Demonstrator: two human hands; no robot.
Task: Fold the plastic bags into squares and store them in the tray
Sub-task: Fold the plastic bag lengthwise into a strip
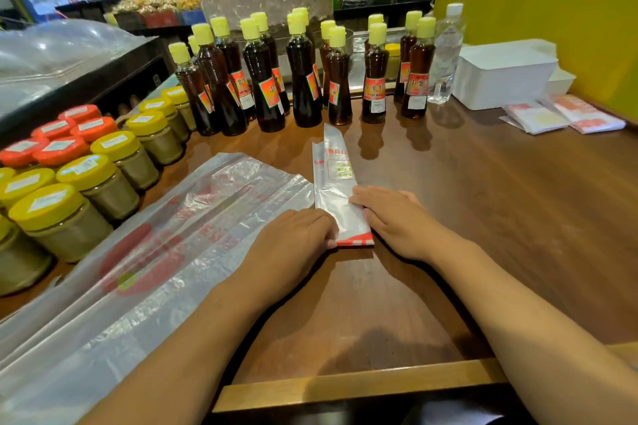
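A plastic bag folded into a long narrow strip (336,179) lies on the wooden table, running away from me. My left hand (293,241) pinches its near left corner by the red-printed end. My right hand (390,217) rests flat against the strip's right edge, fingers straight. A pile of unfolded clear bags with red print (155,252) spreads out to the left. The white tray (500,76) stands at the back right. Folded bag squares (566,117) lie on the table in front of it.
Dark sauce bottles with yellow caps (297,79) line the back of the table. Jars with yellow and orange lids (79,162) crowd the left side. A clear water bottle (447,55) stands beside the tray. A yellow wall rises at the right.
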